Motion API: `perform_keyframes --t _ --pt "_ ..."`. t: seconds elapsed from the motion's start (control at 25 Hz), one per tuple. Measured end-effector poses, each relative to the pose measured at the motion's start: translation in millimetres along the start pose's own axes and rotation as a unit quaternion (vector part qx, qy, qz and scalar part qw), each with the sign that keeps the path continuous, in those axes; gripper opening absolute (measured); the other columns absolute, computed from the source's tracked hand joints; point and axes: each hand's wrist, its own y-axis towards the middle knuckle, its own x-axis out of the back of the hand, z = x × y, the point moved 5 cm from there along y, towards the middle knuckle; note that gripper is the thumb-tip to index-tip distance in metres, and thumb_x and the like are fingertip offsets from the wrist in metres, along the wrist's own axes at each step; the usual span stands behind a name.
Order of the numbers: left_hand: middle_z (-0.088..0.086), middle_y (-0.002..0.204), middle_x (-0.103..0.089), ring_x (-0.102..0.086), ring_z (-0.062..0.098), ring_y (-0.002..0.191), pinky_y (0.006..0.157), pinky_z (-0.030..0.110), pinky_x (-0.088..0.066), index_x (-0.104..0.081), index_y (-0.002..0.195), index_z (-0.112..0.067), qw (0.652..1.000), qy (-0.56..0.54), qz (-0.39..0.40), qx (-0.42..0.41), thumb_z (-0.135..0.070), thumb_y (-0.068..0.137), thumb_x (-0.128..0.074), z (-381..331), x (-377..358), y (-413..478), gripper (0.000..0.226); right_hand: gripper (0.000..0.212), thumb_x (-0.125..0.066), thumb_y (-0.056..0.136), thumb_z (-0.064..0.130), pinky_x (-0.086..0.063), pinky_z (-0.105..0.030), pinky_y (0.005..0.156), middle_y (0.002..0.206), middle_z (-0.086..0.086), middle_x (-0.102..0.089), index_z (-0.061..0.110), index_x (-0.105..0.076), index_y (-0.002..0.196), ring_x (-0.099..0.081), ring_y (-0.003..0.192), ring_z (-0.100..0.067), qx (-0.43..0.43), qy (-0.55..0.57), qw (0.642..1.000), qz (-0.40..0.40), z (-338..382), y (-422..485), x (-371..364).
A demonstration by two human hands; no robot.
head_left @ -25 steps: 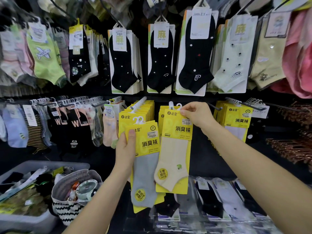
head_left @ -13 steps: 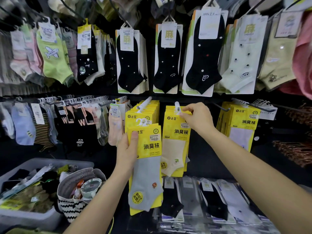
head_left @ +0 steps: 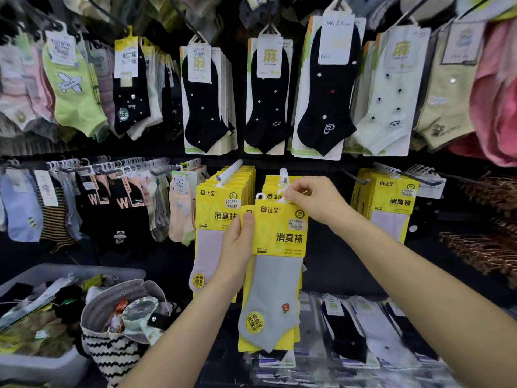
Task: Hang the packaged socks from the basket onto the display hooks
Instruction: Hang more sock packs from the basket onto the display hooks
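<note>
My left hand [head_left: 237, 245] grips the left edge of a yellow pack with a grey sock [head_left: 277, 275], held in front of the middle display hook [head_left: 283, 175]. At the pack's top, my right hand [head_left: 313, 203] pinches its white hanger loop just below that hook's tip. More yellow packs hang behind it on the same hook. A pack with a pale pink sock [head_left: 212, 236] fronts the hook to the left. The grey basket [head_left: 50, 359] with loose packaged socks sits at the lower left.
A black-and-white zigzag bag [head_left: 112, 351] stands beside the basket. Another stack of yellow packs [head_left: 391, 203] hangs to the right. Black and pale socks fill the upper hooks [head_left: 268, 96]. Flat packaged socks [head_left: 363, 331] lie on the shelf below. Bare copper hooks [head_left: 481, 247] jut out at far right.
The cream sock pack is now on the middle hook, behind. My left hand has moved the grey sock pack right, in front of that hook, and my right hand has taken its hanger loop.
</note>
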Motion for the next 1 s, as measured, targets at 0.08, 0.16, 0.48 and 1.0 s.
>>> perform_keyframes --t 0.08,0.16,0.48,1.0 --pt "-0.002 0.104 -0.07 -0.064 0.022 0.104 0.093 0.047 -0.05 -0.062 0.093 -0.026 1.0 -0.002 -0.02 0.003 -0.04 0.097 -0.042 2.7 7.3 0.7 0.025 0.017 -0.064 0.086 0.021 -0.045 -0.026 0.07 0.073 0.008 -0.058 0.02 -0.064 0.07 -0.052 0.071 -0.008 -0.022 0.014 0.999 -0.028 -7.6 3.7 7.5" --pt "0.0 0.101 -0.071 -0.066 0.024 0.101 0.088 0.045 -0.053 -0.061 0.094 -0.023 0.999 -0.009 -0.048 -0.001 -0.037 0.098 -0.042 2.1 21.0 0.3 0.024 0.016 -0.064 0.086 0.021 -0.046 -0.029 0.072 0.073 0.005 -0.059 0.02 -0.065 0.07 -0.053 0.071 -0.01 -0.046 0.017 0.997 -0.062 -13.1 11.2 16.6" --pt "-0.007 0.089 -0.074 -0.07 0.024 0.092 0.078 0.042 -0.057 -0.067 0.091 -0.038 0.994 0.045 -0.094 -0.037 -0.03 0.099 -0.039 -9.2 75.6 -6.9 0.03 0.017 -0.062 0.086 0.023 -0.05 -0.034 0.073 0.08 -0.002 -0.064 0.01 -0.071 0.082 -0.058 0.078 -0.016 -0.084 -0.025 0.993 -0.075 -14.7 44.1 7.0" --pt "0.002 0.087 -0.067 -0.064 0.017 0.083 0.074 0.04 -0.055 -0.057 0.092 -0.008 0.998 0.062 -0.001 -0.029 -0.029 0.099 -0.042 -8.0 16.8 -3.4 0.027 0.015 -0.063 0.085 0.034 -0.047 -0.026 0.074 0.081 0.014 -0.06 0.021 -0.07 0.084 -0.054 0.077 -0.003 0.039 -0.053 0.998 0.004 8.3 -2.1 -15.6"
